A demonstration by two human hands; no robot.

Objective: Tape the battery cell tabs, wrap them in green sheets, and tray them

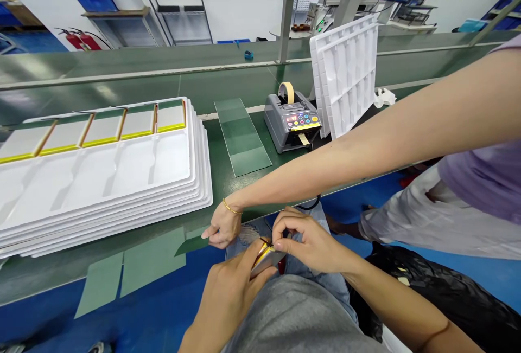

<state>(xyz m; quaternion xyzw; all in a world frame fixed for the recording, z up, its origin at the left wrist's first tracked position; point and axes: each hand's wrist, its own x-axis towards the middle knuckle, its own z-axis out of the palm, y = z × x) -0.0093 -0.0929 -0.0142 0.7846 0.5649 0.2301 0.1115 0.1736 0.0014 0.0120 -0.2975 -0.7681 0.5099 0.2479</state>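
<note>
The left hand grips a silver, yellow-edged pack between thumb and fingers, and the right hand pinches, thumb against forefinger, at the pack's upper end beside a dark wire; whether the wire itself is caught in that pinch is too small to tell. The pack is above the person's lap, on the near side of the tape dispenser and off the counter. To handle this end well, I would steady the pack by its edges, spare its flat faces from squeezing, and work with light fingertips so the wire is neither tugged nor kinked.

The likeliest hindrance is a co-worker's arm, stretched across between the pack and the dispenser; a straight lift that way could bump it. Its curled hand is near the left hand. A black bag sits to the near right of the dispenser. Left of the dispenser, green sheets jut past the counter's near edge, a green panel lies flat, and stacked white trays bear similar packs. Upright trays stand just right of the dispenser.
</note>
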